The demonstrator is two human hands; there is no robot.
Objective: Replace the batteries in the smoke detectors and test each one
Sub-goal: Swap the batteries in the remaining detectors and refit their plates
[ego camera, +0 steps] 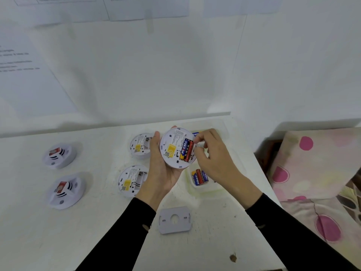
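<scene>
- Smoke detectors, five counted. One is the held detector [176, 147], lifted off the bench [58, 231], back side up and tilted towards the camera.
- Left of the held detector, two more lie back side up: near one [131, 180], far one [139, 145]. Their battery bays look empty.
- Well to the left of it, two lie face up, each with a red-and-white label on top: near one [66, 190], far one [59, 155].
- Two batteries sit side by side in the held detector's bay: blue-and-yellow battery [183, 149], red battery [189, 151].
- A shallow tray [203, 190], just below and right of the held detector, holds three visible loose batteries [199, 178]. One more blue battery [195, 133] peeks out behind the detector's top edge, in a clear box [218, 126].
- One grey mounting plate [174, 220] lies flat, below the held detector.
- Left hand [162, 171]: grip cradles the detector from below and left, fingers curled round its rim.
- Right hand [212, 157]: narrow grip, fingers curled, tips meeting at the bay's right edge beside the red battery. Cannot tell whether they pinch the battery or only touch the casing.
- The bench meets the wall [156, 75] just behind the held detector. Its right edge slants close past the tray, with a pink-dotted cloth [312, 163] beyond.
- Open bench lies below and left of the mounting plate.
</scene>
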